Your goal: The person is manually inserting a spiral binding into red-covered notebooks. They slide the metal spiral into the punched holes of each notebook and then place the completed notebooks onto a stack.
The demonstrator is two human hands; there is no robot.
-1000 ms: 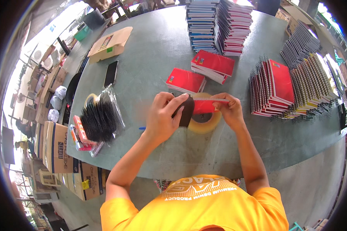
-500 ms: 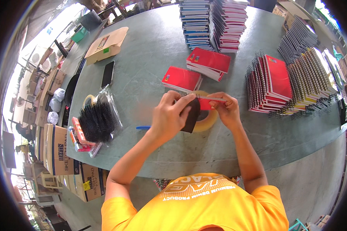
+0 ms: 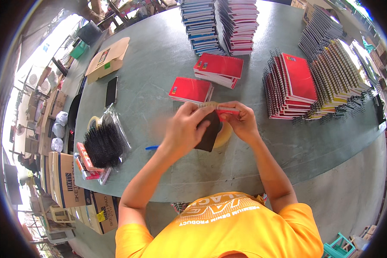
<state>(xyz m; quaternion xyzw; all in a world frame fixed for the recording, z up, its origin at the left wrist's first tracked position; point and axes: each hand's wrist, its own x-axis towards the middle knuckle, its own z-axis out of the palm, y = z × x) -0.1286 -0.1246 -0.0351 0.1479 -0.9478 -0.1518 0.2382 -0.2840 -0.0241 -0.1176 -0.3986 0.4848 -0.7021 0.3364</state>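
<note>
Both hands, left hand (image 3: 180,129) and right hand (image 3: 244,124), grip one red-and-dark notebook (image 3: 208,137) over one tape roll (image 3: 223,136); two short red notebook piles (image 3: 191,89) lie beyond, one phone (image 3: 111,91) leftward

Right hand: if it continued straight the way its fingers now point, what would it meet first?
Beyond the red notebook it holds, the right hand would probably meet the left hand first, though depth is unclear here.
</note>
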